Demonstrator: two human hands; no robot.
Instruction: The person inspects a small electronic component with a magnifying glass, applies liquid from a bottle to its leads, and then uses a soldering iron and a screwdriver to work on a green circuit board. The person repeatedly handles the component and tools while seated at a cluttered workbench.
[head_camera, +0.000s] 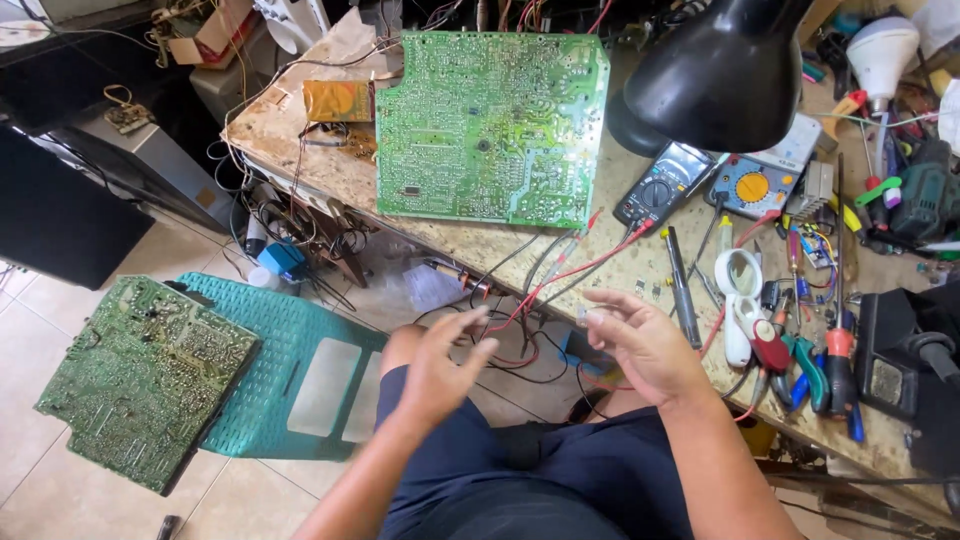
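Note:
My left hand hovers above my lap with its fingers apart, blurred and holding nothing. A short gap to the right, my right hand is raised at the bench edge. Its thumb and fingertips pinch a small pale part, too small to identify. Both hands are in front of a large green circuit board lying solder side up on the worn wooden bench. Red and black probe leads trail from the board area toward my hands.
A black lamp shade hangs over a black multimeter and a blue-and-white meter. Pliers, screwdrivers and a white magnifier crowd the right side by a black box. On the floor, a second green board lies on a teal plastic stool.

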